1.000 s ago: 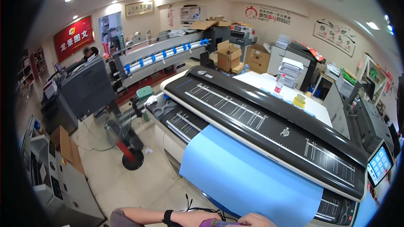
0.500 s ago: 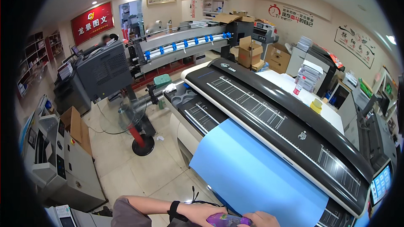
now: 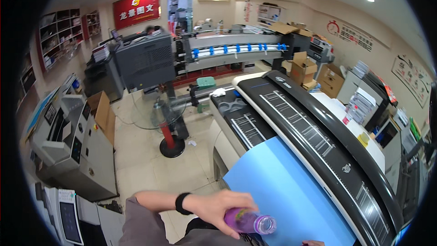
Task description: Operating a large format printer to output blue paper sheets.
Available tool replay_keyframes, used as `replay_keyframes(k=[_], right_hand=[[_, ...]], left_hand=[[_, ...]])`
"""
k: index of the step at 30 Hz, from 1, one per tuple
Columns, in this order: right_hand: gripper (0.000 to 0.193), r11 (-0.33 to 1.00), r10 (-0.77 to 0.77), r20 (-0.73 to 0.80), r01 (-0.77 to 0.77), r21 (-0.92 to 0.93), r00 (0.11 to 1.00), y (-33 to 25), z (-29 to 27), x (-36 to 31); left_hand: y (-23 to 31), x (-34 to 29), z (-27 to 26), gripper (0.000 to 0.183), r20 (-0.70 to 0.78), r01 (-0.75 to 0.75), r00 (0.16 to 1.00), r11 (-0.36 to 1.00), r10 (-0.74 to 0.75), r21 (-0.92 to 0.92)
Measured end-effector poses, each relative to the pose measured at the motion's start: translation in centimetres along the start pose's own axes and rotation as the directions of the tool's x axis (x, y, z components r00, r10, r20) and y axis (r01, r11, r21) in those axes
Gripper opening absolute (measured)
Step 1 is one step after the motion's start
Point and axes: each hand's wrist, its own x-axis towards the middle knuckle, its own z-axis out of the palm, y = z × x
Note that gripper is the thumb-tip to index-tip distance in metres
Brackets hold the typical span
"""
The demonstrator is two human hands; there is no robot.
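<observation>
My left hand (image 3: pixel 223 207), with a black band on its wrist, is closed around a small clear bottle (image 3: pixel 248 221) with a purple label. The bottle is tilted, and its bare threaded mouth, with no cap on it, points right. Of my right hand (image 3: pixel 313 243) only a sliver shows at the lower edge, right of the bottle; its fingers and anything in them are hidden. Just beyond both hands, a blue sheet (image 3: pixel 291 191) hangs out of a wide black-and-white large-format scanner (image 3: pixel 305 123).
A grey office machine (image 3: pixel 68 155) stands left, with a smaller machine with a screen (image 3: pixel 70 221) nearer me. A red post on a round black base (image 3: pixel 172 146) rises from the tiled floor. Farther back are a wide printer (image 3: pixel 236 50), cardboard boxes (image 3: pixel 304 68) and paper stacks (image 3: pixel 362 102).
The bottle's cap has come off its mouth. My left hand has lifted the bottle slightly, while my right hand has moved away right and down. The view has turned left.
</observation>
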Motion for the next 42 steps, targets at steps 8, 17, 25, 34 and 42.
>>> replay_keyframes(k=[8, 17, 25, 34, 42], right_hand=[[0.036, 0.989, 0.142, 0.088, -0.145, 0.035, 0.986, 0.8, -0.6, -0.2], [0.038, 0.976, 0.189, 0.055, -0.194, 0.094, 0.980, 0.8, -0.2, -0.4], [0.032, 0.994, 0.111, 0.105, -0.109, -0.027, 0.988, 0.8, -0.9, -0.4], [0.034, 0.988, 0.147, 0.117, -0.142, -0.053, 0.982, 0.3, -0.7, -0.6], [0.034, 0.989, 0.147, 0.137, -0.143, -0.039, 0.980, 0.2, -0.5, -0.5]], left_hand=[[8.4, 2.8, -5.3, 0.041, -0.236, -0.227, 0.859, 0.750, 0.455, 0.622], [11.2, 5.3, -6.8, 0.034, -0.220, -0.141, 0.729, 0.456, 0.648, 0.879], [14.2, 6.0, -7.2, 0.056, -0.247, -0.074, 0.729, 0.433, 0.638, 0.899], [13.8, 8.2, -7.0, 0.054, -0.215, -0.064, 0.553, 0.299, 0.805, 0.952], [14.1, 8.8, -6.8, 0.053, -0.215, -0.017, 0.490, 0.256, 0.845, 0.966]])
